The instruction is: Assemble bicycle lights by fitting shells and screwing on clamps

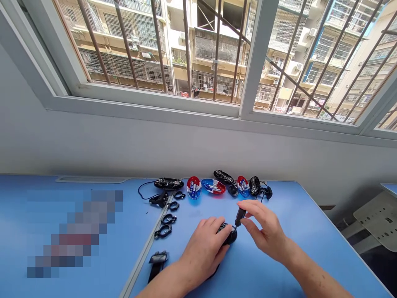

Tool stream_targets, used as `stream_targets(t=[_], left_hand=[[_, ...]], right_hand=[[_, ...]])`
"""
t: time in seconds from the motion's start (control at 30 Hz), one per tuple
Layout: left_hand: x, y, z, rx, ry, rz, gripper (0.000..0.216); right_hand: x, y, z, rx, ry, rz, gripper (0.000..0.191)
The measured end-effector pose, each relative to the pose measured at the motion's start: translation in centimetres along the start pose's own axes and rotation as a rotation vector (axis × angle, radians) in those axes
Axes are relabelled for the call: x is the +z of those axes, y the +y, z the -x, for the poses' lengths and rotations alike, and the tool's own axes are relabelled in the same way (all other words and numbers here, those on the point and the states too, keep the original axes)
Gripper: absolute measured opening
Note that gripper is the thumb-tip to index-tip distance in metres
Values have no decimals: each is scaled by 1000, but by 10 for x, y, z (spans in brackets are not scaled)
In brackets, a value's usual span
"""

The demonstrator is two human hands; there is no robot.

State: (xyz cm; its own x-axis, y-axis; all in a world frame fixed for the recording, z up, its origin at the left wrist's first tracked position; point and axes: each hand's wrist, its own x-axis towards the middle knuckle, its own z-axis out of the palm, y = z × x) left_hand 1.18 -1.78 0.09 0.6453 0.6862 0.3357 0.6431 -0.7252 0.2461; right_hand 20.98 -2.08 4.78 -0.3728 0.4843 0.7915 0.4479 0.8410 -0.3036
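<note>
My left hand [204, 248] rests on the blue table [297, 231] with its fingers closed over a small black oval part [231, 236], pressing it down. My right hand [268, 229] pinches a short black screwdriver [240, 216] whose tip points down into that part. Behind the hands lies a row of red-and-blue oval lenses [213, 186] and black oval shells [169, 183]. Several black ring clamps [169, 218] lie to the left of my left hand.
A black bracket piece [157, 259] lies near the seam between the two table tops. A thin black cable [143, 191] curls by the left shell. A wall and barred window rise behind the table. A white perforated seat [376, 217] stands at the right.
</note>
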Motion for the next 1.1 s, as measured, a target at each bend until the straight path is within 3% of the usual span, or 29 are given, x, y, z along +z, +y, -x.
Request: stream_targets(t=[0.23, 0.57, 0.77, 1.0, 1.1], left_hand=[[2, 0, 1, 6, 37, 0, 34], [0, 1, -1, 4, -23, -32, 40], [-5, 3, -1, -10, -55, -22, 37], [-2, 2, -1, -9, -43, -5, 34], [-2, 2, -1, -9, -45, -14, 34]], right_hand=[[-8, -5, -1, 47, -79, -127, 39], [5, -1, 1, 87, 94, -51, 14], [5, -3, 1, -12, 36, -8, 32], [-12, -7, -3, 52, -141, -121, 43], [-13, -5, -1, 90, -147, -163, 39]])
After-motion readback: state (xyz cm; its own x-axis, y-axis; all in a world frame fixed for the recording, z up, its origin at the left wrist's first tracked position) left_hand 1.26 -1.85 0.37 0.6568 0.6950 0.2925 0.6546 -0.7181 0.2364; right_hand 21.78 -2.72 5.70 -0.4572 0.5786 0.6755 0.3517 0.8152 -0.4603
